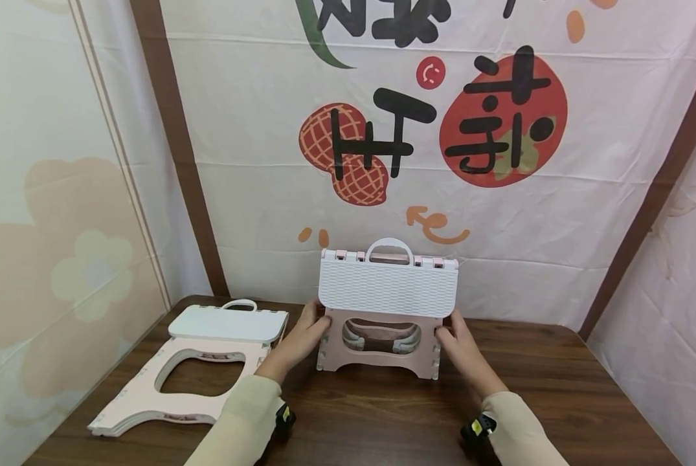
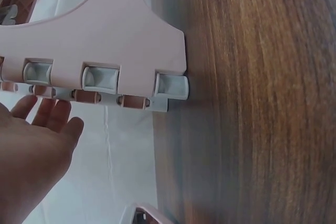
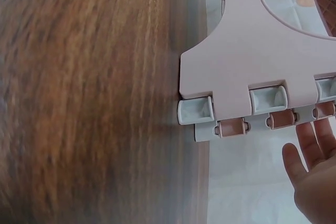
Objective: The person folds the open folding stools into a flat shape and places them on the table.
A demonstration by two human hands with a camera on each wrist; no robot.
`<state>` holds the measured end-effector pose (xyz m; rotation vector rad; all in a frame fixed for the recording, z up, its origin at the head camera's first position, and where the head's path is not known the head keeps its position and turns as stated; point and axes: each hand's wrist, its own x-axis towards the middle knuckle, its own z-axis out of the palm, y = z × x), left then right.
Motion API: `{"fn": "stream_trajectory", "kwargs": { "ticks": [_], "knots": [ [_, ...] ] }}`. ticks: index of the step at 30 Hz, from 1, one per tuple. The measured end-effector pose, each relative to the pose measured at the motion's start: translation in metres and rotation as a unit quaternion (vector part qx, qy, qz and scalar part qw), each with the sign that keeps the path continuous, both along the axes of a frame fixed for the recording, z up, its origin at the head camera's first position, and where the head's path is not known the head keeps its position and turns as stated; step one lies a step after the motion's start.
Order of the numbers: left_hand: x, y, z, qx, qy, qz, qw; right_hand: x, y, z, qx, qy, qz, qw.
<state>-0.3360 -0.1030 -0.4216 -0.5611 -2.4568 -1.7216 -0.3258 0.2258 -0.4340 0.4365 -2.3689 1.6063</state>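
Note:
A pink and white folding step stool stands upright on the table, its textured white seat tilted down toward me and a white loop handle on top. My left hand holds its left side, thumb against the pink leg panel. Opposite it, my right hand grips the right side in the same manner. In the left wrist view, fingers reach the hinged side edge of the stool. The right wrist view has the other hand's fingers at the matching edge, beside the small grey and pink hinge tabs.
A second folding stool lies folded flat at the table's left, close to my left forearm. Behind the brown wooden table hangs a white printed cloth. More cloth hangs along both sides.

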Motion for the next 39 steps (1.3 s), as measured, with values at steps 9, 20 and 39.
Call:
{"fn": "stream_trajectory", "kwargs": {
  "ticks": [9, 20, 39],
  "knots": [
    [-0.001, 0.002, -0.002, 0.010, 0.015, 0.015, 0.9997, -0.001, 0.001, 0.000, 0.008, -0.010, -0.001, 1.000],
    [-0.001, 0.002, -0.001, 0.018, 0.015, 0.035, 0.9991, 0.000, 0.002, 0.001, 0.011, -0.015, -0.001, 1.000],
    [0.000, 0.002, 0.001, 0.022, -0.014, 0.045, 0.9987, 0.018, -0.003, 0.025, 0.010, -0.043, 0.006, 0.999]
  ]
}}
